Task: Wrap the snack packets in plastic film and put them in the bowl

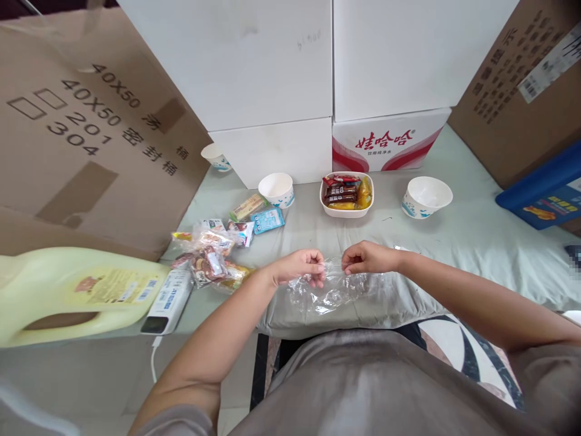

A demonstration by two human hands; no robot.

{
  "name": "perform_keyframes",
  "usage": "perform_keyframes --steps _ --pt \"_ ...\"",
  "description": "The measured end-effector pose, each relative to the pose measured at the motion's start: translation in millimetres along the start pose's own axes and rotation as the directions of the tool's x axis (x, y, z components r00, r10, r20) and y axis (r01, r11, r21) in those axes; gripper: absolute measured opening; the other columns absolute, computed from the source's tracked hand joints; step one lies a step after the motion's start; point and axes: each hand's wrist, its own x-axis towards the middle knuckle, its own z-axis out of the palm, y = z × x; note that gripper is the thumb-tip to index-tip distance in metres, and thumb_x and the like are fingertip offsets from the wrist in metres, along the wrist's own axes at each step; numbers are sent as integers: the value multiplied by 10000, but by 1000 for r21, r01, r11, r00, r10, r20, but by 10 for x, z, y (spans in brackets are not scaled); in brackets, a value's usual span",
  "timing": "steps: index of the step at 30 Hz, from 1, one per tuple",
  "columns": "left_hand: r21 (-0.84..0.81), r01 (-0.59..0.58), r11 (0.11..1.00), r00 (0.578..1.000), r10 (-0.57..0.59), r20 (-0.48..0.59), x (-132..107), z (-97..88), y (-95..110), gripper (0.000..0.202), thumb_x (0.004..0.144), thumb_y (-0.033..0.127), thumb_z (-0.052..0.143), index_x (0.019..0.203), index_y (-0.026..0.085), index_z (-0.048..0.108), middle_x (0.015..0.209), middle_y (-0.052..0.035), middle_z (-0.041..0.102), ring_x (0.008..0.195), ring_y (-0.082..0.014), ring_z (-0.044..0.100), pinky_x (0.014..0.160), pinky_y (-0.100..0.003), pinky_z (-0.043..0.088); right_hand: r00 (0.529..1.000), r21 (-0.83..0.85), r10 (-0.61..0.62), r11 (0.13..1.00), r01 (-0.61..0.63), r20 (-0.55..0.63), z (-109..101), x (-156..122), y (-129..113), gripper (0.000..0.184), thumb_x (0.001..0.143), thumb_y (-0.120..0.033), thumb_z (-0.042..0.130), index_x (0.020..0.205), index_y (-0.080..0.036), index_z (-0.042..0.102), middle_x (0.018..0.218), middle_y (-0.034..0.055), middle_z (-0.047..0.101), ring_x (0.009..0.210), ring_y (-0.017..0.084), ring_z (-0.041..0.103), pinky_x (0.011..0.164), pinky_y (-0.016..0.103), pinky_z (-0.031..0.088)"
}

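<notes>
Fingers of my left hand [299, 266] and right hand [368, 257] pinch a clear plastic bag [331, 293] at the near edge of the mat [454, 242]; pulling too hard could, I judge, tear its thin film.

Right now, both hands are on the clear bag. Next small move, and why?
Probably draw the two pinches apart to open the bag's mouth. The left hand and right hand each pinch the top edge of the clear plastic bag, close together; it lies crumpled on the grey cloth with nothing visible inside. A pile of wrapped snacks lies just left of the left hand.
</notes>
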Motion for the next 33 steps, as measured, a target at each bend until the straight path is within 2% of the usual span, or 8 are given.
perform_keyframes --steps 5,13,18,22,28,30,31,33 --pt "-56 101 993 995 -100 16 36 41 -219 516 643 492 817 826 170 458 690 -38 710 670 -188 706 606 -272 514 985 153 107 980 -128 135 -95 -100 140 341 727 -470 707 807 -150 623 688 -29 571 619 88 469 575 224 357" --pt "140 103 985 994 -105 11 118 77 -321 470 656 498 790 806 165 496 630 -16 688 585 -124 640 539 -199 407 953 275 121 941 -199 278 -201 -261 190 333 706 -431 742 787 -144 594 719 -37 578 663 83 476 654 238 368" --pt "194 124 973 990 -135 47 96 108 -308 412 666 452 776 825 156 536 624 -2 668 599 -116 616 580 -208 406 954 247 137 947 -205 267 -253 -312 192 324 693 -411 755 777 -146 588 737 -27 590 693 93 492 685 252 383" --pt "250 131 959 987 -150 60 87 115 -304 304 706 383 723 835 155 569 632 1 661 620 -123 608 598 -217 410 968 264 141 945 -195 209 -282 -366 225 312 726 -409 719 871 -152 617 726 -29 581 657 91 495 659 253 402" --pt "493 164 855 983 -183 -9 89 148 -158 36 814 193 541 836 168 556 650 10 639 633 -132 610 597 -230 427 971 175 211 958 -228 111 -224 -439 223 266 714 -386 704 804 -151 619 706 -24 575 622 81 481 593 225 392" --pt "666 158 729 986 -83 -143 48 233 -65 87 824 163 533 901 170 573 786 -21 673 710 -158 639 661 -273 472 971 226 232 944 -240 60 -169 -450 202 267 711 -391 698 800 -160 599 686 -32 563 603 84 499 574 224 409" --pt "756 149 638 974 37 -223 19 302 -24 138 828 162 543 961 172 580 895 -45 683 777 -177 651 717 -305 489 968 260 250 934 -246 21 -132 -450 195 268 710 -392 697 803 -165 590 681 -34 561 596 86 510 560 222 416" --pt "894 135 426 885 354 -302 -34 494 16 217 861 186 543 1075 183 579 1099 -89 657 941 -221 644 853 -379 482 953 315 296 913 -260 -71 -43 -434 194 261 707 -382 698 804 -170 579 678 -32 564 588 90 531 534 214 424"
